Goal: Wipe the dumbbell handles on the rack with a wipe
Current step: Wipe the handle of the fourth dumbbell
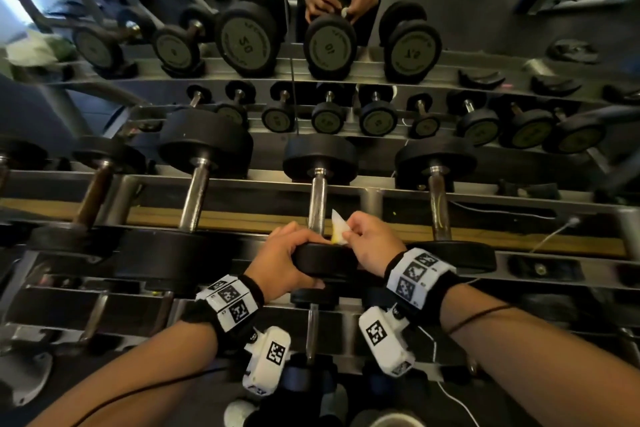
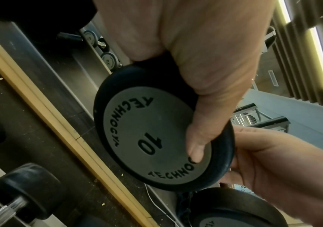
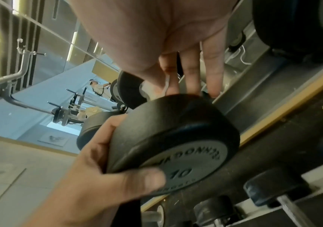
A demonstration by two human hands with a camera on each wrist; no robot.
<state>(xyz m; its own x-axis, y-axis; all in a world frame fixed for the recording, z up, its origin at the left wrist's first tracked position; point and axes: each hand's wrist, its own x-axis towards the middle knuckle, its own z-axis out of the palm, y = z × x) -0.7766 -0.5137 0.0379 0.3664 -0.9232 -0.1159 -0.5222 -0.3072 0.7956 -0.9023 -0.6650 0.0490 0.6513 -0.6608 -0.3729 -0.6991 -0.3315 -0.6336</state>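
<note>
On the rack's top tier lies a black dumbbell marked 10 (image 2: pixel 152 138) with a chrome handle (image 1: pixel 317 201). My left hand (image 1: pixel 287 260) grips its near head (image 1: pixel 325 262); the fingers curl over the rim and the thumb (image 2: pixel 195 147) lies on the grey face. My right hand (image 1: pixel 370 241) pinches a white wipe (image 1: pixel 338 227) right beside the near end of the handle, just above that head. In the right wrist view, the right fingers (image 3: pixel 191 73) reach down behind the head (image 3: pixel 176 138), and the left hand (image 3: pixel 108 165) wraps its edge. The wipe's contact with the handle is hidden.
Neighbouring dumbbells lie close on the left (image 1: pixel 197 198) and on the right (image 1: pixel 439 204). Smaller dumbbells (image 1: pixel 377 118) fill the tier beyond, and a mirror (image 1: pixel 329 42) behind reflects the rack and both hands. A lower tier (image 1: pixel 311 322) sits beneath my wrists. A white cable (image 1: pixel 554 232) trails at the right.
</note>
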